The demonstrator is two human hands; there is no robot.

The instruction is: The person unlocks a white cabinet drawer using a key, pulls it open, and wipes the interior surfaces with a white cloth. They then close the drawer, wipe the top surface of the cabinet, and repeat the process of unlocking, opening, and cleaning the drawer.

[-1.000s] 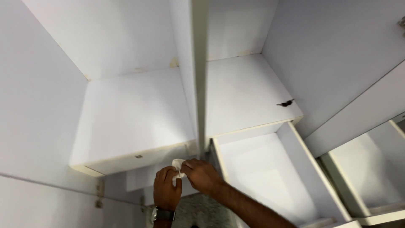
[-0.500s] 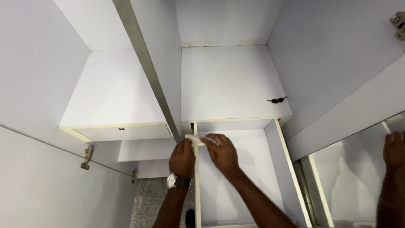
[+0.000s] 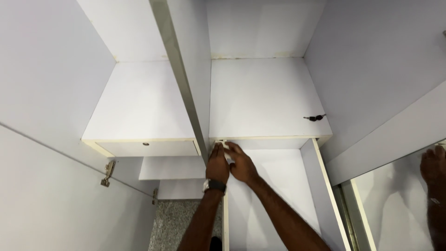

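A small bunch of dark keys (image 3: 315,117) lies on the right shelf (image 3: 265,97), metal hinges (image 3: 109,173) sit on the left door (image 3: 51,195), and speckled, perhaps stone, floor (image 3: 179,223) shows below.

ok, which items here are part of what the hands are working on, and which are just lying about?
In hand:
- left hand and right hand, together at the top left corner of the open white drawer
- small white piece pinched between them

Lying about:
- small dark keys on the white shelf
- closed white drawer on the left
- metal door hinge
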